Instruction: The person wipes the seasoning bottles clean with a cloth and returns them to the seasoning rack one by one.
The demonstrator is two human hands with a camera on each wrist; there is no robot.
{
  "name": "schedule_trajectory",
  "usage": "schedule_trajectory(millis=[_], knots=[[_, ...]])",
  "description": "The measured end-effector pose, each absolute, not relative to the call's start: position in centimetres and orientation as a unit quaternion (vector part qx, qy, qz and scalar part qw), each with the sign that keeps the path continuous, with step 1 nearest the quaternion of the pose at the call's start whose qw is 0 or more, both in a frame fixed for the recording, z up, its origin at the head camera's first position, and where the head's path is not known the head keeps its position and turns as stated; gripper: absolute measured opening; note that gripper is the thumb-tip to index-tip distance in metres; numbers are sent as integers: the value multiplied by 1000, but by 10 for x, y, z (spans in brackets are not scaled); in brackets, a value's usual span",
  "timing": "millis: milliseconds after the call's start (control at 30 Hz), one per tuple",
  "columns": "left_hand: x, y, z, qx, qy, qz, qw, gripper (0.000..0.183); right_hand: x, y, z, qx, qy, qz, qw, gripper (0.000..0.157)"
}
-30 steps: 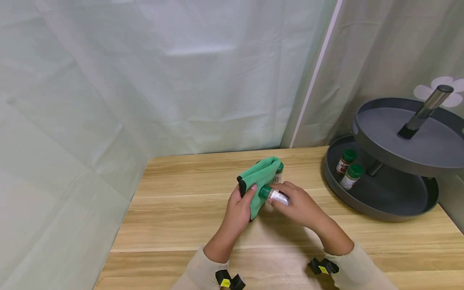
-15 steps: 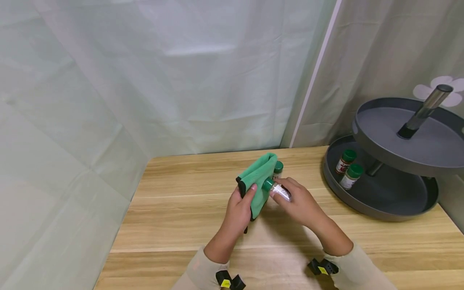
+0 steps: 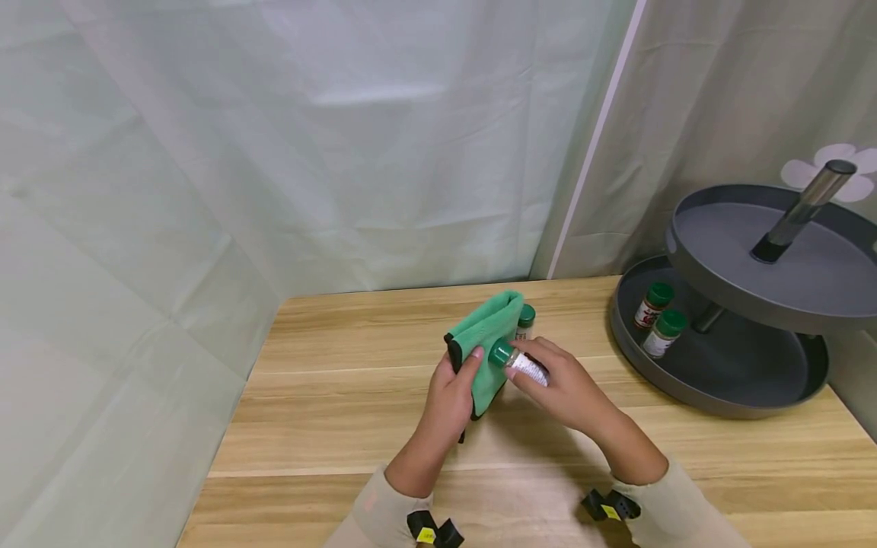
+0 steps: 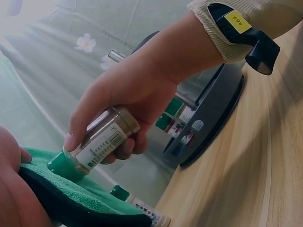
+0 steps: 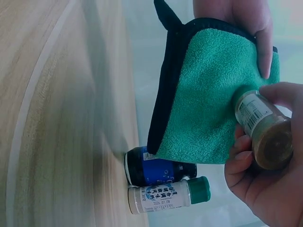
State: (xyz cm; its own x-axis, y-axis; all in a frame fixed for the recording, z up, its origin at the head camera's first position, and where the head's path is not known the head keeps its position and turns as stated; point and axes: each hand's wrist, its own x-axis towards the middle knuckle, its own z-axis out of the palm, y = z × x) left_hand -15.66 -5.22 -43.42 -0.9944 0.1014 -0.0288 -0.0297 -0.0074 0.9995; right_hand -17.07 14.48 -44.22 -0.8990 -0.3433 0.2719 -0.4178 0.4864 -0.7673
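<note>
My left hand point(image 3: 450, 396) grips a folded green towel point(image 3: 489, 354) with black edging, its thumb over the near face. In my right hand point(image 3: 565, 384) is a small spice jar point(image 3: 527, 367), tilted, with its green cap against the towel's face. The right wrist view shows the jar's brown base point(image 5: 273, 149) and a barcode label, with thumb and fingers round the body. Behind the towel, a second spice jar point(image 3: 524, 323) stands on the table, partly hidden. Beside it in the right wrist view is a dark bottle with a blue label point(image 5: 158, 169).
A dark grey two-tier round rack point(image 3: 726, 388) stands at the right of the wooden table point(image 3: 329, 426). Two green-capped spice jars, one in front point(image 3: 664, 335) and one behind point(image 3: 654, 306), sit on its lower tier. A pale curtain point(image 3: 411, 152) hangs behind the table.
The jar in my right hand has shifted slightly up and then back down against the towel. The towel has moved slightly left, showing more of the jar behind it.
</note>
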Motion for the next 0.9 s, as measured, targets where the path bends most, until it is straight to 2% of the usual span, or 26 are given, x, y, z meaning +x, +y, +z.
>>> schedule_trajectory(millis=[167,400,733,900], knots=[[-157,-53,-434,29,701,711,46,53,-169,143,-443,246,-855,457,18,36],[-157,-52,-435,25,705,707,42,51,-170,143,-446,256,-868,425,15,37],[-155,-49,-433,27,696,717,44,49,-173,142,-448,198,-895,400,19,37],[-153,-48,-429,28,698,714,43,50,-174,142,-446,182,-899,397,25,42]])
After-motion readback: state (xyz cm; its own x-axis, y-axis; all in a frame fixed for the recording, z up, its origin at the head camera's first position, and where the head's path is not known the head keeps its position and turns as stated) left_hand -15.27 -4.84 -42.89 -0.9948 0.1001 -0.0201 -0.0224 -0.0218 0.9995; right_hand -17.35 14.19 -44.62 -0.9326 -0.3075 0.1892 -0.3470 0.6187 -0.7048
